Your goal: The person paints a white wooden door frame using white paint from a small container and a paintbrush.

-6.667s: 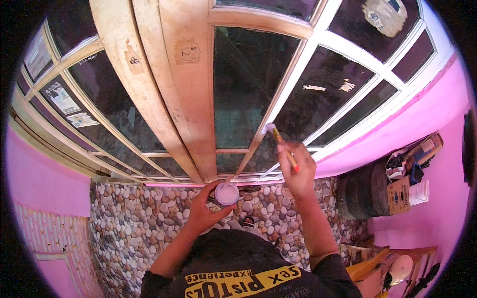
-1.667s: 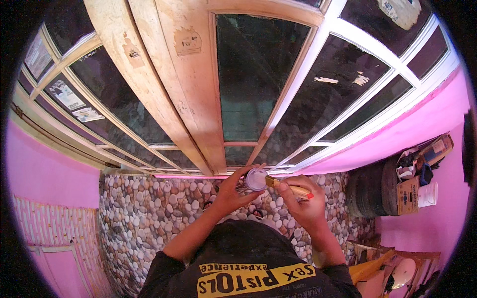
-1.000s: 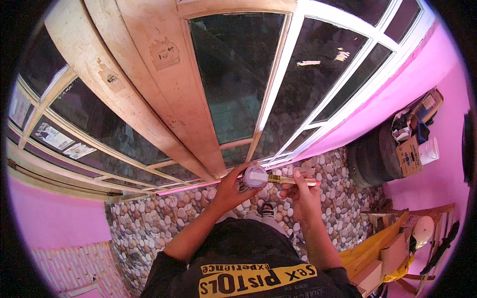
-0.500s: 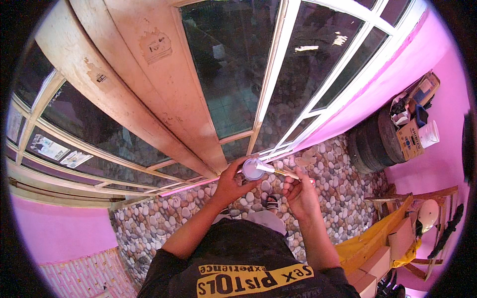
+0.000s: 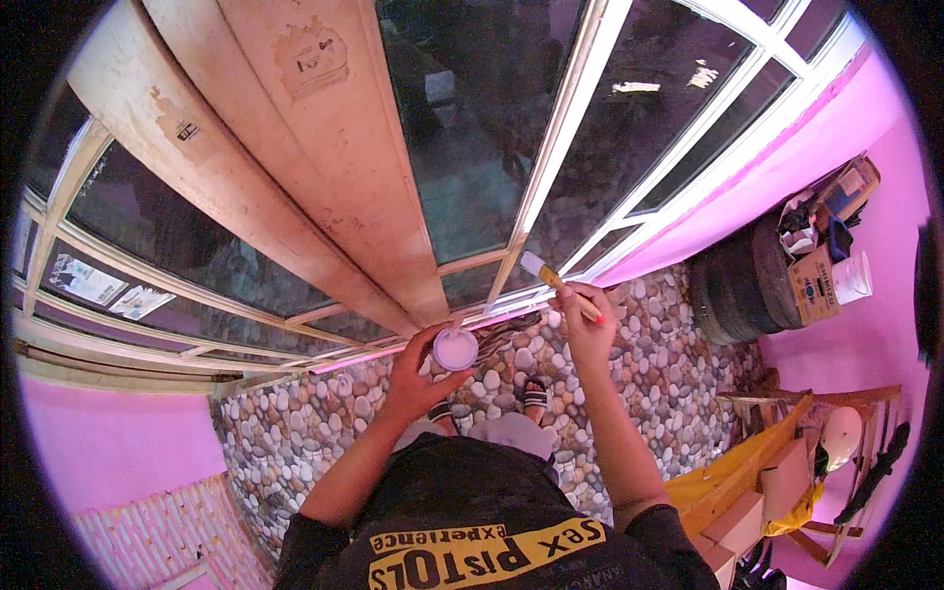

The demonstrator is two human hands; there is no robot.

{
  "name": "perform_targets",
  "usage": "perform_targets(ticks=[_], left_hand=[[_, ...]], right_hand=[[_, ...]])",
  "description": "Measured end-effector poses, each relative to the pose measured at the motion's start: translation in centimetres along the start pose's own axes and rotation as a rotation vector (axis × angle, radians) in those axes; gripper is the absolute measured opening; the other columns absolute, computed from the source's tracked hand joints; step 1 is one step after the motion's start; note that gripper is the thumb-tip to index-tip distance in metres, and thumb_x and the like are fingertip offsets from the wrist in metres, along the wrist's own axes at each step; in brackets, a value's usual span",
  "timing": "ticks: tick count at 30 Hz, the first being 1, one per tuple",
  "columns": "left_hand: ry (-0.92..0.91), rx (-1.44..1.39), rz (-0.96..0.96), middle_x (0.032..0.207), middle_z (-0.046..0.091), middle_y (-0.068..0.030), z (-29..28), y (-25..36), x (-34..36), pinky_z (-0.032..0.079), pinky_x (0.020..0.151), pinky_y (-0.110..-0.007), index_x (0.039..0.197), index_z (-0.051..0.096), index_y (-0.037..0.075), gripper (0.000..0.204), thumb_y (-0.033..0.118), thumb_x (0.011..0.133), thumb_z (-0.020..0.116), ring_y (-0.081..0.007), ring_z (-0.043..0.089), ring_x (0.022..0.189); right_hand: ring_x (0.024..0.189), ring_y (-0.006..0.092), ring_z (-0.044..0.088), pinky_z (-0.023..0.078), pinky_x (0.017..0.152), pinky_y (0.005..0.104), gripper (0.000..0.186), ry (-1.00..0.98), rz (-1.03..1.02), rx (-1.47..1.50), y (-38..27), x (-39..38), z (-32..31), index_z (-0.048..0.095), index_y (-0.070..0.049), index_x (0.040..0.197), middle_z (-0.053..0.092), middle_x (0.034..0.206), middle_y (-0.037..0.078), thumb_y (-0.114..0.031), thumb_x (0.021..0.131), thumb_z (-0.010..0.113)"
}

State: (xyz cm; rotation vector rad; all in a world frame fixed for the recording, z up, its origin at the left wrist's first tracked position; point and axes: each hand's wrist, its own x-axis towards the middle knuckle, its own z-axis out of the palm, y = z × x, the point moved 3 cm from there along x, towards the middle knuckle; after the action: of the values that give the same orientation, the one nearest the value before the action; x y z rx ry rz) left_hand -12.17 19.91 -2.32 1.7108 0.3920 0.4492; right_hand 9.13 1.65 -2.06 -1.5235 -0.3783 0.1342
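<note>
My left hand [image 5: 417, 380] is wrapped round a small clear cup of white paint [image 5: 455, 348], held upright in front of me. In my right hand [image 5: 588, 317] is a paintbrush [image 5: 553, 276], gripped by its handle with the red tip toward me. The brush's whitened bristles point up and left, close to the white window frame [image 5: 521, 236]; whether they touch it I cannot tell. A wooden door [image 5: 324, 167] with bare, worn patches stands left of the window frame.
At right, stacked black tyres [image 5: 747, 280] stand by a cardboard box [image 5: 818, 285] and a white bucket [image 5: 852, 277]. Lower right, a wooden rack [image 5: 816, 393] holds boxes and a pale helmet [image 5: 841, 438]. The floor [image 5: 324, 442] is pebble-patterned; pink walls [image 5: 118, 442] flank it.
The paintbrush has left the cup and risen toward the window frame in my right hand. My left hand has moved left with the cup. The view has shifted slightly.
</note>
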Motion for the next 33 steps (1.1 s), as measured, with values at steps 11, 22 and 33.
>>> perform_targets(ticks=[11,22,33], left_hand=[[0.020,0.041,-0.050,0.132,0.061,-0.0153,-0.9,-0.6,-1.8,0.045,0.109,-0.038,0.140,0.050,0.002,0.078,0.018,0.075,0.090,-0.0245,0.059,0.124],[0.007,0.156,0.019,0.130,0.062,-0.0158,-0.7,-0.7,-2.9,0.049,0.105,-0.041,0.139,0.049,0.002,0.084,0.020,0.070,0.094,-0.0268,0.061,0.121],[0.035,0.123,0.012,0.131,0.063,-0.0156,-1.1,0.6,-3.3,0.048,0.104,-0.039,0.138,0.051,0.002,0.079,0.021,0.073,0.092,-0.0249,0.061,0.121]], right_hand=[[0.080,0.0127,0.069,0.054,0.071,0.0269,0.017,0.013,-0.156,-0.232,-1.7,2.2,1.9,0.070,0.000,0.100,0.073,0.089,0.010,-0.015,0.096,0.072],[0.080,0.0197,0.071,0.055,0.070,0.0323,0.016,-0.029,-0.210,-0.416,-2.3,0.5,1.1,0.071,-0.003,0.102,0.073,0.093,0.013,-0.016,0.093,0.074],[0.075,0.0323,0.070,0.055,0.067,0.0380,0.015,-0.024,-0.336,-0.525,-4.5,1.9,3.0,0.068,-0.003,0.098,0.069,0.088,0.016,-0.014,0.090,0.075]])
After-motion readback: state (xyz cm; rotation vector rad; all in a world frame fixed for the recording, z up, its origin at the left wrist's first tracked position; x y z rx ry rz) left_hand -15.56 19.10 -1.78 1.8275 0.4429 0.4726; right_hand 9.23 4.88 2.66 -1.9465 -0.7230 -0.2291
